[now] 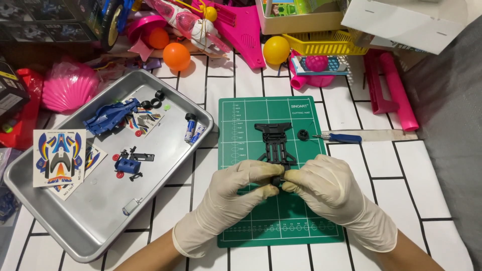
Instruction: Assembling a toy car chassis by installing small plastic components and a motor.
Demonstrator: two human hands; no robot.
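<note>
- Your gloved left hand (236,183) and right hand (326,185) meet over the green cutting mat (251,226), fingers closed, pinching a small black wheel (276,180) between them.
- Just beyond: black toy chassis (274,143), flat on the mat, ribbed frame.
- Further right: loose black tyre (303,134), blue screwdriver (341,138).
- Left on the worktop: metal tray (100,226) with parts.

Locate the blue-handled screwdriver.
The blue-handled screwdriver lies just off the green cutting mat's right edge, beside a small black wheel, above the right hand.
</note>
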